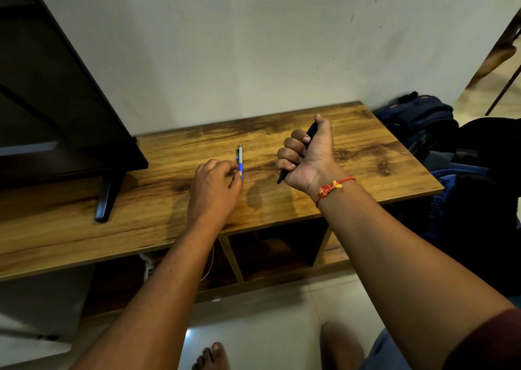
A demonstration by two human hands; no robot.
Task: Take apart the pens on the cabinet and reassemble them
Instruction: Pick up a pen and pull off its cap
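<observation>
The right hand [306, 158] is gripping the black pen [311, 130] in a fist above the cabinet [366, 155]. The left hand [215, 183] is pinching the blue pen [240, 158], which is lying mid-cabinet. Recommendation: dismantling one pen at a time, keeping its parts grouped.

A: How is the left hand [214, 189] placed?

B: It is palm down, with the forearm stretched forward and the fingers curled. The thumb and forefinger tips meet the near end of a blue pen [240, 158], but it is unclear whether they pinch it.

A: And the right hand [307, 158]?

B: It is a fist, inner wrist turned up, gripping a black pen [311, 132]. The thumb [322, 127] lies along the pen's top end, and the pen's tip pokes out below the little finger. A red and yellow thread [332, 187] circles that wrist.
</observation>
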